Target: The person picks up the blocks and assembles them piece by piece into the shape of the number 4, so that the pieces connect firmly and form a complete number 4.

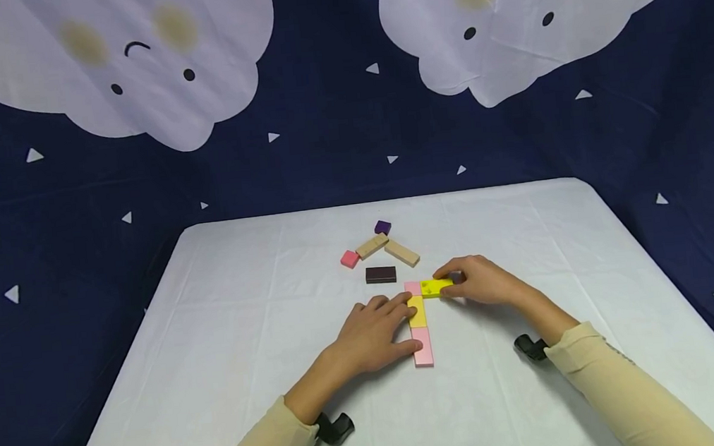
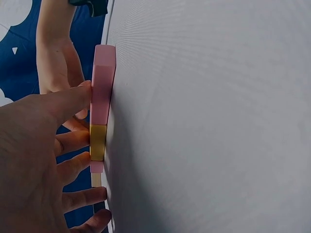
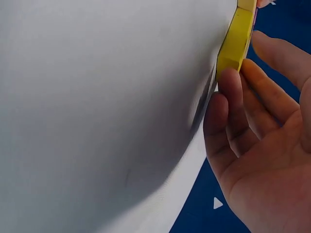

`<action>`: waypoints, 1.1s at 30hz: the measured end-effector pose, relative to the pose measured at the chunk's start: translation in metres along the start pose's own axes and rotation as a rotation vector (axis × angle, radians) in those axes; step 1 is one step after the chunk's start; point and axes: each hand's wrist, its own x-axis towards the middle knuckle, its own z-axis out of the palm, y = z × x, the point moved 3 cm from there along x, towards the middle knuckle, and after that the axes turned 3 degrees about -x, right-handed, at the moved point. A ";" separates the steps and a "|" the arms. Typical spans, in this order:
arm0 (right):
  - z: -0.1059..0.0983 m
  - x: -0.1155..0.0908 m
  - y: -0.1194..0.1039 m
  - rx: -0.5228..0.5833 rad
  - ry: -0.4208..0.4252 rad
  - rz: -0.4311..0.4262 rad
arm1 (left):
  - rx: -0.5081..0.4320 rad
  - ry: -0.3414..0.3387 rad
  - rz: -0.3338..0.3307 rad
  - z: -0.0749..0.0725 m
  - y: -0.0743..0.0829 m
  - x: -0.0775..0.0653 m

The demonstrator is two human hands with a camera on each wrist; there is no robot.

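A column of flat blocks lies on the white table: a small pink block (image 1: pixel 412 288) at the far end, a golden-yellow block (image 1: pixel 419 317) in the middle and a longer pink block (image 1: pixel 425 355) nearest. My left hand (image 1: pixel 370 336) lies along its left side, thumb touching the near pink block and fingertips at the golden-yellow one. From the far end, a bright yellow block (image 1: pixel 433 288) with raised dots points right, at an angle to the column. Its outer end is pinched between the thumb and fingers of my right hand (image 1: pixel 482 281).
Beyond the column lie a dark brown block (image 1: pixel 381 275), two light wooden blocks (image 1: pixel 372 246), a small coral-red block (image 1: pixel 349 259) and a small dark purple block (image 1: pixel 383 227). A navy cloth with clouds hangs behind the table (image 1: pixel 212 313).
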 end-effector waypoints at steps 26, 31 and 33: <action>-0.010 0.021 0.006 0.063 0.048 0.050 | -0.009 -0.001 -0.003 0.000 0.000 0.002; -0.011 0.028 0.008 0.050 0.080 0.061 | -0.011 0.004 -0.002 0.000 0.000 0.002; -0.012 0.031 0.009 0.051 0.086 0.067 | -0.015 0.006 -0.005 0.000 0.000 0.002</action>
